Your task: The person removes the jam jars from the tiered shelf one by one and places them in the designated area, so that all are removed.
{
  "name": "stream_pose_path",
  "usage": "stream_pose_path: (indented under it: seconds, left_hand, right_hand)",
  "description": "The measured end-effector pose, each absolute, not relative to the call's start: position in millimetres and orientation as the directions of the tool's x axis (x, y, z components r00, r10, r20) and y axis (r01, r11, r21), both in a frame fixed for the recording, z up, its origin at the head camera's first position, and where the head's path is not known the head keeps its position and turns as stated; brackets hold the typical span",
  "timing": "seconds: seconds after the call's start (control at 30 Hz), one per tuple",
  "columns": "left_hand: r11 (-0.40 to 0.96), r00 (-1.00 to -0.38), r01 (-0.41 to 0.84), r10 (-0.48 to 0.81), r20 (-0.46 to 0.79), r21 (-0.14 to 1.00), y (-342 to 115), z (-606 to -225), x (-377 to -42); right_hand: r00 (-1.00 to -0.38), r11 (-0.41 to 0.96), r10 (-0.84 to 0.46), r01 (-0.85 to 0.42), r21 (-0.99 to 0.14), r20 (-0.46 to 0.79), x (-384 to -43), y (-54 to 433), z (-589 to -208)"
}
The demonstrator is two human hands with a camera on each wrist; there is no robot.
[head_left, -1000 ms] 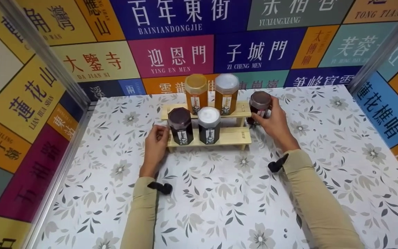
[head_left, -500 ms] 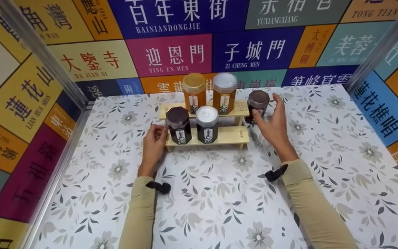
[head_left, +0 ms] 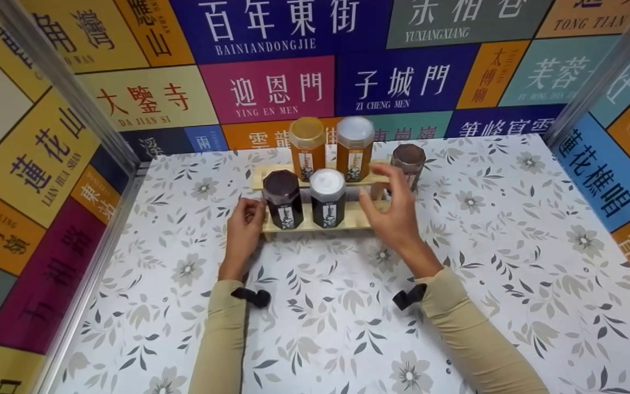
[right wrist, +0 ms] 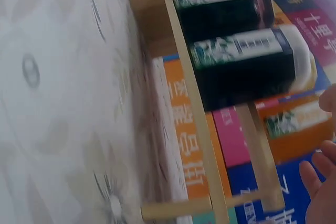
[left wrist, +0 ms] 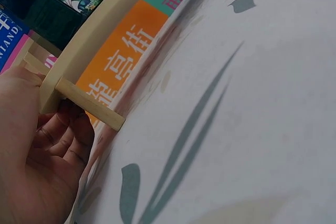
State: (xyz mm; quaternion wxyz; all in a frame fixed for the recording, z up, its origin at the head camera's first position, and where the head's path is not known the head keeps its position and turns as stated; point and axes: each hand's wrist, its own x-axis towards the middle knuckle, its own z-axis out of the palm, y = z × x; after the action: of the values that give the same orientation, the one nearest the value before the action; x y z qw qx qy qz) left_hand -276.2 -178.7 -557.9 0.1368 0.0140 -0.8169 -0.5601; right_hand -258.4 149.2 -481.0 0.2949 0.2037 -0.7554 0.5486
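A two-step wooden rack [head_left: 354,219] bears several octagonal jars. On its lower step stand a dark jar with a dark lid [head_left: 284,198] and a dark jar with a white lid [head_left: 328,200]. Behind them, on the upper step, are an amber jar with a yellow lid [head_left: 308,149] and an amber jar with a whitish lid [head_left: 355,150]. My left hand [head_left: 244,230] grips the rack's left end, fingers curled at its underside in the left wrist view. My right hand [head_left: 398,221], thumb and fingers parted and holding nothing, is over the rack's right end.
Right of the rack, partly behind my right hand, a small dark jar with a brown lid [head_left: 409,157] stands on the table. A flower-patterned cloth [head_left: 315,317] covers the table. Walls with coloured panels [head_left: 271,87] close off the back and sides.
My right hand has let go of the small dark jar and moved left to the rack's right end. That jar stays beside the rack. My left hand has kept its place.
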Motion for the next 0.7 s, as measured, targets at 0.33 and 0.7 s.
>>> stream_pose_path:
  seconds: [0.33, 0.7]
  left_hand:
    - [0.360, -0.960, 0.135, -0.182, 0.212, 0.923, -179, -561, -279]
    - [0.354, -0.960, 0.148, -0.172, 0.220, 0.923, -180, -560, -278]
  right_hand:
    - [-0.862, 0.413, -0.138, -0.498, -0.762, 0.489, -255, 112, -498]
    - [-0.878, 0.339, -0.080, -0.470, -0.815, 0.472, -254, 108, -504]
